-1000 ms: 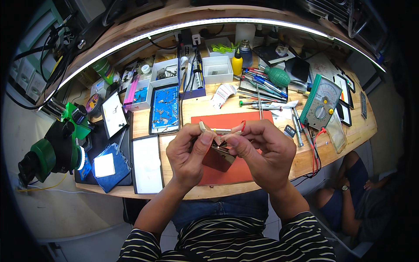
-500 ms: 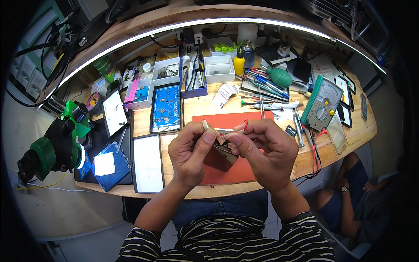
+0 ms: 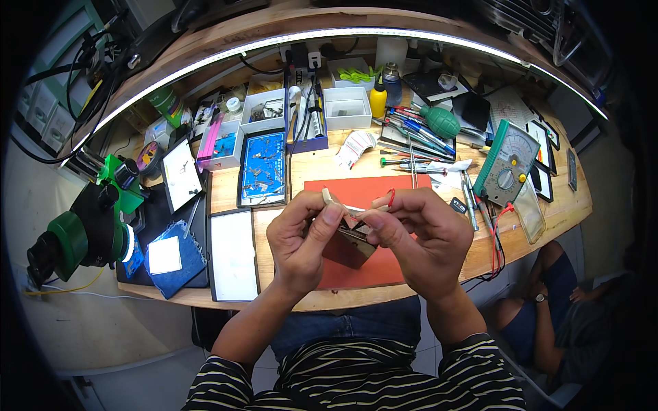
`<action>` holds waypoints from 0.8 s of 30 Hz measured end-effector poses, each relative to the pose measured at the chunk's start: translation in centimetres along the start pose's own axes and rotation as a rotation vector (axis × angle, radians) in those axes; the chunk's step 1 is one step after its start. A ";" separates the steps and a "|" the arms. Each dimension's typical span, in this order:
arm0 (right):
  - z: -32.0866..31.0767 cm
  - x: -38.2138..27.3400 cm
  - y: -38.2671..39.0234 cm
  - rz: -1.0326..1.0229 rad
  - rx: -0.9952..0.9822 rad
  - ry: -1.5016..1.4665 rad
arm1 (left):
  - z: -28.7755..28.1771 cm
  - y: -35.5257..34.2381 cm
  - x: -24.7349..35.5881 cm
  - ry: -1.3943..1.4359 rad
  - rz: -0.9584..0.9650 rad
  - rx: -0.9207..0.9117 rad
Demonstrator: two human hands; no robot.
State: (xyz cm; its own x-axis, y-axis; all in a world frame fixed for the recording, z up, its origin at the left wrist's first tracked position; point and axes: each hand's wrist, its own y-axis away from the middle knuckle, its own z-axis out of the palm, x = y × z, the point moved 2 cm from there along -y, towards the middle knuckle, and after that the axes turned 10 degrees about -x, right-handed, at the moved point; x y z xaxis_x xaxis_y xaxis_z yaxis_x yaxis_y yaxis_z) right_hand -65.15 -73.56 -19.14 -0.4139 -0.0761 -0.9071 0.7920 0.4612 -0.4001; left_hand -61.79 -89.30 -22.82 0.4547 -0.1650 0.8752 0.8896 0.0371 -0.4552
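Over the red mat (image 3: 332,277), both hands are drawn close together. My left hand (image 3: 299,236) is closed, thumb and forefinger pinching the left end of a narrow pale strip (image 3: 354,208). Its other end runs to my right hand (image 3: 430,240), also closed in a pinch. A thin red wire (image 3: 391,198) loops up by the right forefinger. Just under the fingertips is a boxy, dull brown-grey object (image 3: 351,253) with a dark upper edge. The fingers partly cover it, and I cannot tell what exactly it is or whether the strip is attached to it.
Right of my hands stand a green analog multimeter (image 3: 507,168) and several screwdrivers and pens (image 3: 418,130). To the left are a white tray (image 3: 232,257), a blue board tray (image 3: 262,168) and a green microscope (image 3: 75,236). Another person's arm (image 3: 545,329) shows at lower right.
Both hands have shifted slightly, the right one a little rightward. The small pinkish piece seen between the fingertips has turned out of sight, and dark parts show there now.
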 end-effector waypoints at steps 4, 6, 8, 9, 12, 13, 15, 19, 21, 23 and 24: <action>0.1 -0.2 0.0 -0.021 -0.013 0.021 | 0.0 -0.1 0.1 0.015 0.014 0.004; 0.1 -0.3 -0.1 -0.037 -0.014 0.030 | 0.0 0.0 0.1 0.009 0.012 0.008; 0.1 -0.5 -0.1 -0.035 -0.026 0.070 | 0.0 0.0 0.1 0.014 0.013 0.016; 0.2 -0.5 -0.1 -0.033 -0.033 0.089 | 0.0 0.0 0.2 0.014 0.011 0.015; 0.2 -0.5 -0.1 -0.049 -0.024 0.087 | 0.0 0.1 0.2 0.024 0.008 0.010; 0.2 -0.6 -0.1 -0.058 -0.021 0.107 | 0.0 0.1 0.2 0.016 0.004 0.005; 0.2 -0.5 -0.1 -0.062 -0.016 0.140 | -0.1 0.2 0.2 0.000 -0.005 -0.004; 0.2 -0.4 0.0 -0.066 -0.010 0.114 | -0.2 0.2 0.1 0.014 0.003 -0.013; 0.2 -0.3 0.0 -0.065 -0.004 0.109 | -0.2 0.2 0.1 0.000 -0.004 -0.018; 0.2 -0.2 0.1 -0.056 -0.003 0.099 | -0.2 0.2 0.1 0.002 -0.010 -0.018; 0.2 -0.2 0.1 -0.047 -0.005 0.092 | -0.1 0.3 0.1 0.005 -0.015 -0.015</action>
State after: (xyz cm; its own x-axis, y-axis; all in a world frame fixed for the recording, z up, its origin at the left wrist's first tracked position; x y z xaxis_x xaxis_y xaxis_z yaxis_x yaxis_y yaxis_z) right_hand -64.91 -73.69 -19.01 -0.4897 -0.0164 -0.8717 0.7689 0.4633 -0.4407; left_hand -61.51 -89.44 -22.85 0.4409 -0.1701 0.8813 0.8957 0.0194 -0.4443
